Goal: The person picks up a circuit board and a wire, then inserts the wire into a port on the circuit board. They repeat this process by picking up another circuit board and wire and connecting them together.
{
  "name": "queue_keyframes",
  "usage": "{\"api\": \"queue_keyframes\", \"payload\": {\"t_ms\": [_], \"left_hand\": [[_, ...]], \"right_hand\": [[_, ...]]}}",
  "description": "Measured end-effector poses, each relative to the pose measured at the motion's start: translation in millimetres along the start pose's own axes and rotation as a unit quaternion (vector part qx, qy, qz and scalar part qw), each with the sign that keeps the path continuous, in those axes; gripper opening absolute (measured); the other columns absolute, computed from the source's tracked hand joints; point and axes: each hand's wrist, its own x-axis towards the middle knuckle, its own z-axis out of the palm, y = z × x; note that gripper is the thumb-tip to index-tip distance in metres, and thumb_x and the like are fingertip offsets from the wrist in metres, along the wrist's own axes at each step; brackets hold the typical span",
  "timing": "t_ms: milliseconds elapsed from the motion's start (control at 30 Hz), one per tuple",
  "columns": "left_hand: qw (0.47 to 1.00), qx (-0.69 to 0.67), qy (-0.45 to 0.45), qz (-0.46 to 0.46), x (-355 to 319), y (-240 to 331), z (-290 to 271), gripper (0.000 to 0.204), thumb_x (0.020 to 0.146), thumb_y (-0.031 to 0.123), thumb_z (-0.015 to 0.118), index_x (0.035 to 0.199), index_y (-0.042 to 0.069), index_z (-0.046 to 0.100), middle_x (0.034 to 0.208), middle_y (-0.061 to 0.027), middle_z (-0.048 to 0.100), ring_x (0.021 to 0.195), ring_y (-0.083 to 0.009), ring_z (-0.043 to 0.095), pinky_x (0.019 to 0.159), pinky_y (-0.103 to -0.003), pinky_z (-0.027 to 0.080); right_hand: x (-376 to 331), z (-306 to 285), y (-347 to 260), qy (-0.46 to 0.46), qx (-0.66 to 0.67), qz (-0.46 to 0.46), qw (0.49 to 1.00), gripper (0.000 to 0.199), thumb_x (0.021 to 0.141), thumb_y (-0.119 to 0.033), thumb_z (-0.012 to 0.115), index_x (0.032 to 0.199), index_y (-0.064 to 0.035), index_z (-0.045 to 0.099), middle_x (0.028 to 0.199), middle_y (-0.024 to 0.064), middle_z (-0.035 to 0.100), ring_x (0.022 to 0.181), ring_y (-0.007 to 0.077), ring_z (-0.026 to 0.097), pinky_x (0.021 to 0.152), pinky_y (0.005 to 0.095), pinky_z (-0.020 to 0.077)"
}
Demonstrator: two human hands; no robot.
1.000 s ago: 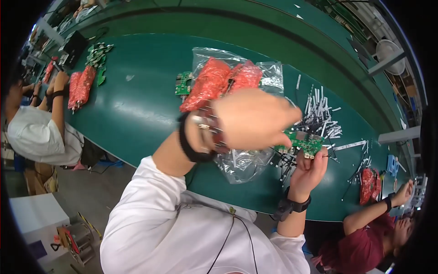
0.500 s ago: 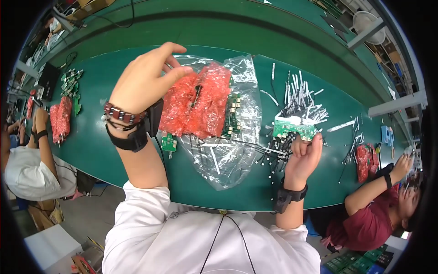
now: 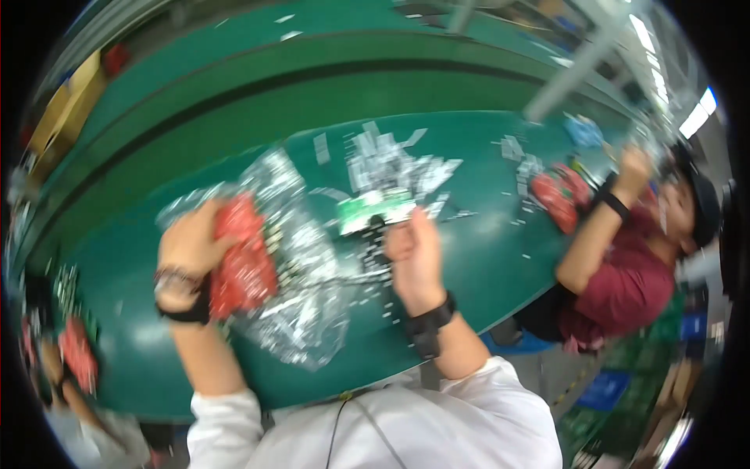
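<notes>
My left hand (image 3: pixel 187 242) bends its fingers and thumb over the left side of a red bubble-wrap bundle (image 3: pixel 244 266), gripping it; motion blur softens the fingertips. Beneath the bundle spreads a clear plastic bag (image 3: pixel 306 332), with green circuit-board edges along the wrap's right side. In my right hand (image 3: pixel 418 262), the closed fingers hold the lower right edge of a green circuit board (image 3: pixel 355 217). This board sits at the near side of a pile of white-and-black strip leads (image 3: pixel 391 168), their small dark ends scattered below it.
A co-worker in a dark red shirt (image 3: pixel 625 289) sits at the right, beside more red bubble wrap (image 3: pixel 556 203) and a blue item (image 3: pixel 584 131). Another person's arm (image 3: pixel 58 371) and red wrap (image 3: pixel 78 352) appear at the left. A grey post (image 3: pixel 566 74) rises behind the green table (image 3: pixel 484 234).
The view has swung right and blurred. My left hand has gone from hovering with spread fingers to closing on the red bundle. My right hand still holds the board.
</notes>
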Motion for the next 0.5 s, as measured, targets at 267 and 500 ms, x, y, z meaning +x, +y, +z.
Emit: {"api": "queue_keyframes", "payload": {"t_ms": [267,500], "left_hand": [[0.999,-0.005,-0.034,-0.002,-10.6,-25.1,4.1,0.042,0.064,0.009,0.067,0.102,0.009,0.049,0.074,-0.0113,0.058,0.069,-0.0298,0.056,0.06,-0.036,0.045],[0.996,-0.086,0.005,-0.037,-19.9,-33.7,-15.4,0.038,0.067,0.007,0.064,0.101,0.007,0.048,0.064,-0.0089,0.052,0.061,-0.0228,0.053,0.057,-0.033,0.042]], "right_hand": [[-1.0,8.3,11.8,-0.029,0.053,0.038,0.997,0.026,0.09,-0.028,0.044,0.072,-0.01,0.04,0.052,-0.0054,0.029,0.042,0.0032,0.024,0.038,0.0191,0.0182],[-0.3,8.0,5.5,-0.031,0.047,0.038,0.998,0.026,0.091,-0.027,0.041,0.072,-0.009,0.04,0.052,-0.0058,0.029,0.042,0.0032,0.023,0.039,0.019,0.018]]}}
